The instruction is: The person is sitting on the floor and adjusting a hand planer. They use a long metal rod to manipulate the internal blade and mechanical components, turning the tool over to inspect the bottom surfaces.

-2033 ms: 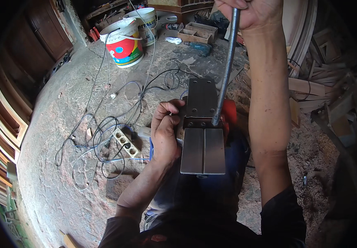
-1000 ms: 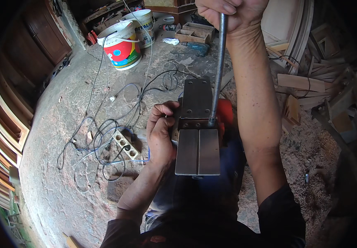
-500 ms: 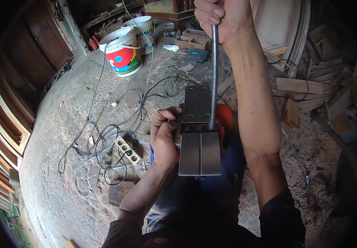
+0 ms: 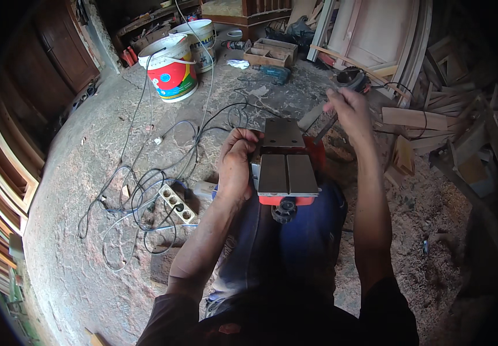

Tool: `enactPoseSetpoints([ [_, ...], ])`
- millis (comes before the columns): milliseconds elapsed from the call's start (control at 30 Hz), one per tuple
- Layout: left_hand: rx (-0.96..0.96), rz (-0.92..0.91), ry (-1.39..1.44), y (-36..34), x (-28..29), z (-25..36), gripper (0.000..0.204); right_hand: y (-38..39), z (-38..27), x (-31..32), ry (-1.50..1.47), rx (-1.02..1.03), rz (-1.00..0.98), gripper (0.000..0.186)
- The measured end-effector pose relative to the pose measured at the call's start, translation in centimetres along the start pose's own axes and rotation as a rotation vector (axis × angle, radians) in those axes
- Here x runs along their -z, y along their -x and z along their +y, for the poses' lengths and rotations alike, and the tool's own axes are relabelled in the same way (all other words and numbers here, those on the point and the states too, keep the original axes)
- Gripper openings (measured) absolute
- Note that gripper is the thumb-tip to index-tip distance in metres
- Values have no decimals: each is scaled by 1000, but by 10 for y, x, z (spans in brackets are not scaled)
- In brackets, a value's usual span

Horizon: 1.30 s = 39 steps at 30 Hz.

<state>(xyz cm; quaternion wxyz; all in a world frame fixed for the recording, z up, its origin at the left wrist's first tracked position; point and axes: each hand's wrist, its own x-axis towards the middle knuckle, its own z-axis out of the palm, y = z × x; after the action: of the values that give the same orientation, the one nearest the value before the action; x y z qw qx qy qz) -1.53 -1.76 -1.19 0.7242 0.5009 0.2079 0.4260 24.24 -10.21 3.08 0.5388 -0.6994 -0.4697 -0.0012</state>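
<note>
An electric hand planer (image 4: 288, 175) rests upside down on my lap, its two metal sole plates facing up. A gap with the cutter drum lies between the plates. Its red body and black front knob (image 4: 285, 212) show at the near end. My left hand (image 4: 236, 167) is closed round the planer's left side. To the right, my right hand (image 4: 351, 113) grips a long metal rod-like wrench (image 4: 326, 129). The wrench slants down to the planer's right side near the cutter gap; whether its tip is seated on a bolt I cannot tell.
A power strip (image 4: 178, 204) with tangled cables lies on the concrete floor at left. Farther off are paint buckets (image 4: 172, 68), a wooden box (image 4: 268, 53) and a teal power tool (image 4: 274, 74). Wood offcuts (image 4: 415, 119) and shavings cover the right side. Wooden frames (image 4: 8, 167) lean at far left.
The wrench swung from upright to a slant on the right, and my right hand came down with it. The planer tilted, so its red front and knob now show. My left hand kept its hold.
</note>
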Motion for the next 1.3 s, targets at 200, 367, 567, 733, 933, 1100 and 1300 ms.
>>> enactPoseSetpoints([
  [200, -170, -30, -203, -11, 15, -11, 17, 33, 48, -24, -662, -550, -37, 31],
  [367, -337, 29, -415, -5, 11, -10, 27, 39, 46, -38, -868, -578, -140, 30],
  [567, -533, 47, -496, 0, 4, -11, 36, 53, 21, -52, -588, -513, -58, 33],
  [733, -554, -3, -551, -2, 8, -12, 38, 54, 37, -55, -654, -471, -30, 31],
  [933, -665, 5, -715, -11, 20, -15, 43, 54, 48, -56, -678, -482, -65, 26],
  [1100, -736, -9, -843, -13, 20, -10, 45, 55, 49, -60, -711, -483, -28, 31],
  [1300, -752, -71, -903, -13, 19, -2, 45, 55, 47, -58, -691, -474, -22, 31],
])
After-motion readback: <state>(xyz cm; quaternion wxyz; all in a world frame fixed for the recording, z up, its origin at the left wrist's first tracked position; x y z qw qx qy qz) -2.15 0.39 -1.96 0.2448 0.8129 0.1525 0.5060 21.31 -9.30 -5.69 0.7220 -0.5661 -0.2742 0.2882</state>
